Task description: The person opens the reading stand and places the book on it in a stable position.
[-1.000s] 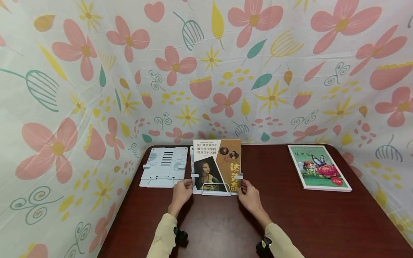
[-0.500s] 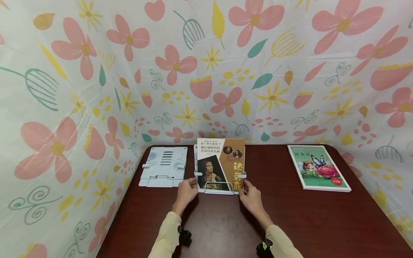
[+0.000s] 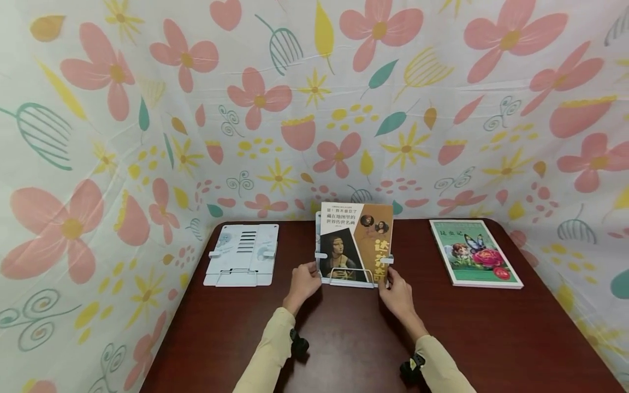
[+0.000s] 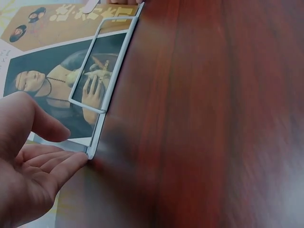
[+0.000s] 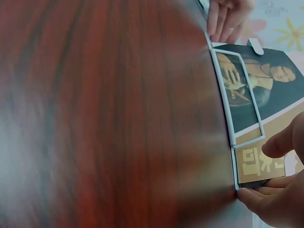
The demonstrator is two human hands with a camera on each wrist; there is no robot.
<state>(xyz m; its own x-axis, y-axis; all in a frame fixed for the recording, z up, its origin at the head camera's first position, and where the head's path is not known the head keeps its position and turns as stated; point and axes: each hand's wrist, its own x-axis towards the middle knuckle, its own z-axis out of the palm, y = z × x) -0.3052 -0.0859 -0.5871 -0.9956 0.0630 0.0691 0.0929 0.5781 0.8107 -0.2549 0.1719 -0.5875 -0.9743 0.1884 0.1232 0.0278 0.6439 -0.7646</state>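
Note:
A white book stand (image 3: 318, 224) holds a book (image 3: 366, 224) with a portrait and an orange-brown cover. The stand's wire rest (image 4: 85, 71) crosses the lower front of the book, and side clips (image 3: 387, 260) hold its edges. My left hand (image 3: 303, 283) grips the stand's lower left corner, thumb in front and fingers behind and below. At the lower right corner, my right hand (image 3: 397, 293) grips the stand in the same way; in the right wrist view its fingertips (image 5: 249, 194) touch the stand's bottom edge.
A second white book stand (image 3: 231, 256) without a book lies to the left. A green book (image 3: 474, 251) with a butterfly and flower lies at the right on the dark red table (image 3: 354, 349). Flowered cloth (image 3: 339, 125) hangs behind and at both sides.
Both hands have shifted the stand with its book to the right and slightly back, widening the gap to the stand at the left. The head view has also turned a little.

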